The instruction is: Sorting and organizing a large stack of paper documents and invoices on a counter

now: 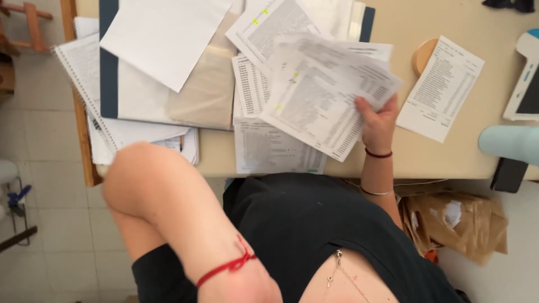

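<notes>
The left hand is cut off by the bottom edge — only the forearm and a red wrist cord (227, 265) show, so its grip cannot be told. The right hand (377, 124) has its fingertips tucked behind the printed sheets (325, 92) it holds. Print on every sheet is too small to make out. The white device (525, 78) runs off the right edge, as does the pale blue object (508, 143) (its kind is unclear). The spiral notebook (84, 84) lies mostly under a dark folder (108, 73) — both partly buried by loose papers.
</notes>
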